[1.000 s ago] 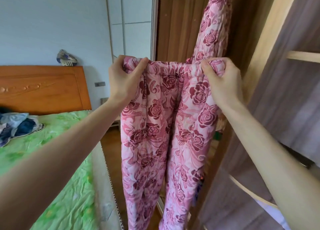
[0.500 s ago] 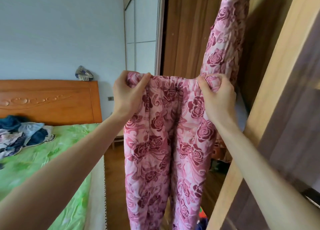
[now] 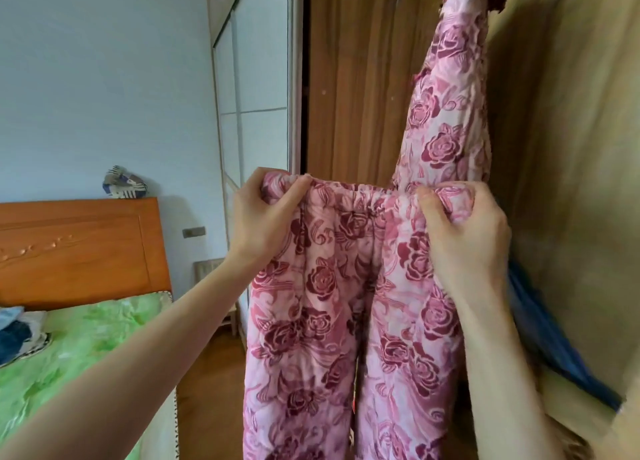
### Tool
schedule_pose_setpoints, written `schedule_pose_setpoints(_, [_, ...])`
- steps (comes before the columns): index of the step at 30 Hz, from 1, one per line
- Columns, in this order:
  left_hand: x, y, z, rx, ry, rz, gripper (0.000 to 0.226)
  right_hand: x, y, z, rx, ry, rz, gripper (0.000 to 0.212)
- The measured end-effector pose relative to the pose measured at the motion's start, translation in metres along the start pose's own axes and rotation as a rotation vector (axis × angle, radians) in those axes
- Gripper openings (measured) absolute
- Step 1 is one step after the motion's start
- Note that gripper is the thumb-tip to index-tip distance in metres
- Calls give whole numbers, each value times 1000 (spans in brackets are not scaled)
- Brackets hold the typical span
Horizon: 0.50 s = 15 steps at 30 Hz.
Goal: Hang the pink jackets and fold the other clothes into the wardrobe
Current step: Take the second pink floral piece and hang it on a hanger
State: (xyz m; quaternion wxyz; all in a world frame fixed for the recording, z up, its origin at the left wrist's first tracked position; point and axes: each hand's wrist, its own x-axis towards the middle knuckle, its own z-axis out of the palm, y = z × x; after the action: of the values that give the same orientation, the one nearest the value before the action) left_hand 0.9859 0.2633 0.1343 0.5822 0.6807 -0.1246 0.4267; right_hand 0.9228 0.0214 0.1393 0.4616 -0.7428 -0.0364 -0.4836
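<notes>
I hold up a pair of pink quilted trousers (image 3: 332,303) with a dark rose print, legs hanging down. My left hand (image 3: 263,217) pinches the left end of the elastic waistband. My right hand (image 3: 467,238) grips the right end. Behind them a pink rose-print jacket (image 3: 446,120) hangs inside the open wardrobe (image 3: 360,78), its sleeve reaching down to the waistband.
A bed with a green sheet (image 3: 79,352) and an orange wooden headboard (image 3: 76,248) lies to the left, with a pile of blue and white clothes (image 3: 17,335) on it. A wardrobe panel (image 3: 571,148) stands close on the right, blue fabric (image 3: 554,338) below it. White sliding door (image 3: 256,78) behind.
The view has swung left and closer to the wardrobe opening. Both hands keep their hold on the waistband, and the trousers sit lower in the frame.
</notes>
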Motion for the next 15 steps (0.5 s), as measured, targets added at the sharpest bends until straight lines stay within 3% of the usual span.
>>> schedule_pose_setpoints(5, [57,-40,20,-115,-96,34,23,30,8,23,15,32,13,26])
schedule_pose_setpoints(15, [117,-73,60,-297,-213,29,27,76,6,33,87,95,64,27])
